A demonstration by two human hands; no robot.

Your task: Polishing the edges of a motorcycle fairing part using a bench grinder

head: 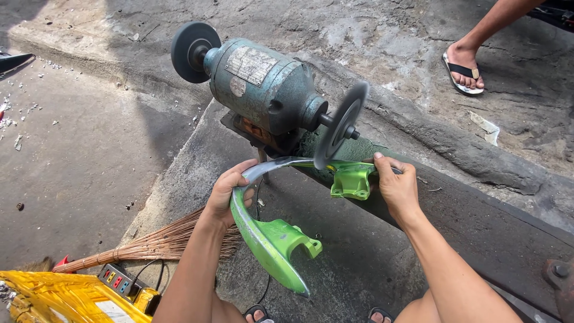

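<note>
A curved metal part (272,239), painted bright green with a bare grey stretch along its top bend, is held under a bench grinder (263,90). My left hand (230,191) grips its left bend. My right hand (396,185) grips its right end by a green bracket (351,179). The bare top stretch meets the rim of the grinder's right wheel (341,125). The grinder's body is blue-green, with a second dark wheel (192,52) on its left end.
The grinder stands on a concrete ledge (454,215). A straw broom (149,245) lies at lower left beside a power strip (116,280) and yellow sheeting (60,299). Another person's sandalled foot (463,66) stands at upper right. My own toes (257,313) show at the bottom edge.
</note>
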